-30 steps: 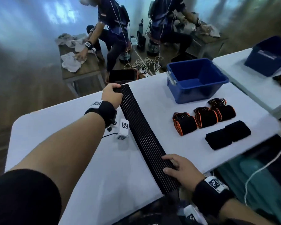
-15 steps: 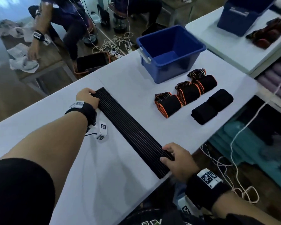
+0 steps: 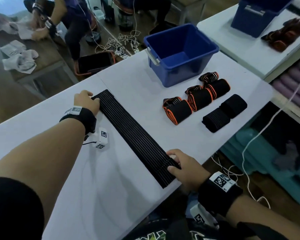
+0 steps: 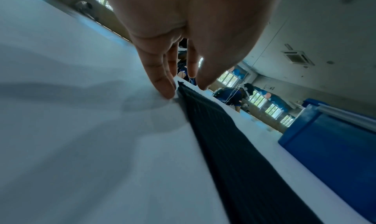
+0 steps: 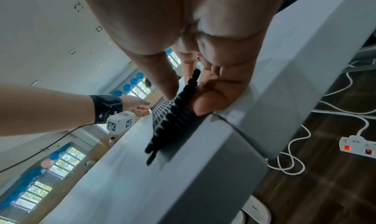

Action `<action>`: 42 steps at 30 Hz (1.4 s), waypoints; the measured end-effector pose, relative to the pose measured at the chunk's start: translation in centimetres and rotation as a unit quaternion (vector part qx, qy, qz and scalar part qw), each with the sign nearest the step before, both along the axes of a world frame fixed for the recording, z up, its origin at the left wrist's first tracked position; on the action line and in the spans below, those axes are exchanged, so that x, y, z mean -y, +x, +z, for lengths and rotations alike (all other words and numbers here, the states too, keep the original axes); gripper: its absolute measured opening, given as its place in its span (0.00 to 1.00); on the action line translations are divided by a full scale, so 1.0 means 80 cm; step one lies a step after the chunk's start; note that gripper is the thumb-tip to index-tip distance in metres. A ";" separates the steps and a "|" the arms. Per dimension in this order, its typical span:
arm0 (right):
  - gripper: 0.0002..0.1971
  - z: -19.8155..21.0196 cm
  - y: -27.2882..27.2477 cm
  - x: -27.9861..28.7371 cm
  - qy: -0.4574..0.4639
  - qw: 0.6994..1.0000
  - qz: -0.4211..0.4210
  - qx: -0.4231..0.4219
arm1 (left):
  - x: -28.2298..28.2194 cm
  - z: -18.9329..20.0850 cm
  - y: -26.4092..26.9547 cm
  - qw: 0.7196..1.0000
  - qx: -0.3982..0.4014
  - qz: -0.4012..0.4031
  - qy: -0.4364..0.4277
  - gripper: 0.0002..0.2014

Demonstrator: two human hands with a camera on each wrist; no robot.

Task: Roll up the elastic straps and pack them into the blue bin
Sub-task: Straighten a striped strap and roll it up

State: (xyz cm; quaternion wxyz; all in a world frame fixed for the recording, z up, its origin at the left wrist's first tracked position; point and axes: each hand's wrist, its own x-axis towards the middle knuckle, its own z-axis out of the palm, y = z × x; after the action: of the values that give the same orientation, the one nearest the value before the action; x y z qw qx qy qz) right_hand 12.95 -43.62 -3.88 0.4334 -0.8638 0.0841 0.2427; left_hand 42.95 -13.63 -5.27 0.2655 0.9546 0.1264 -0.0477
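Observation:
A long black ribbed elastic strap [image 3: 137, 135] lies flat and straight across the white table [image 3: 128, 196]. My left hand [image 3: 87, 101] is at its far end, where the fingertips [image 4: 167, 90] and thumb pinch the strap's corner [image 4: 203, 115] against the table. At the table's front edge my right hand [image 3: 176, 163] pinches the near end [image 5: 173, 115], thumb on top and fingers beneath. The blue bin [image 3: 180, 54] stands empty at the back. Three orange-edged rolls [image 3: 177, 110] and two black rolls [image 3: 216, 120] lie in front of it.
A second table at the right holds another blue bin [image 3: 256, 14] and loose straps [image 3: 284, 37]. White cables and a power strip [image 5: 358, 147] lie on the floor below the table's edge. People work at a wooden table [image 3: 42, 54] behind.
The strap has slid back onto the table, so its near end no longer hangs over the edge. My right hand went from lying flat on it to pinching its end.

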 end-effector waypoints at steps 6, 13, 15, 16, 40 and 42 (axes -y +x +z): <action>0.18 -0.002 0.021 0.014 0.001 0.999 0.039 -0.023 | 0.006 0.032 -0.108 0.996 0.032 -0.048 -0.065 0.15; 0.19 0.007 0.044 0.032 0.004 0.990 0.132 -0.055 | 0.060 0.035 -0.313 0.975 -0.046 -0.205 -0.071 0.10; 0.19 0.007 0.046 0.037 0.002 0.986 0.159 -0.045 | 0.082 0.030 -0.352 0.964 -0.050 -0.241 -0.099 0.12; 0.18 0.007 0.047 0.038 -0.001 0.984 0.171 -0.041 | 0.093 0.028 -0.367 0.961 -0.051 -0.250 -0.106 0.14; 0.24 0.006 0.059 0.038 -0.096 0.929 0.353 0.050 | 0.189 0.008 -0.448 0.990 0.028 -0.131 -0.038 0.19; 0.30 0.008 0.058 0.041 -0.099 0.918 0.382 0.049 | 0.190 0.008 -0.446 0.990 0.038 -0.133 -0.030 0.16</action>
State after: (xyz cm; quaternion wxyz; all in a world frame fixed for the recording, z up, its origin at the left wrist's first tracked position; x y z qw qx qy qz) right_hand 17.58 -46.89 -3.21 0.2232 -0.8796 -0.2499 0.3375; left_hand 7.25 -28.84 -4.62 0.2896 0.9557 -0.0136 -0.0500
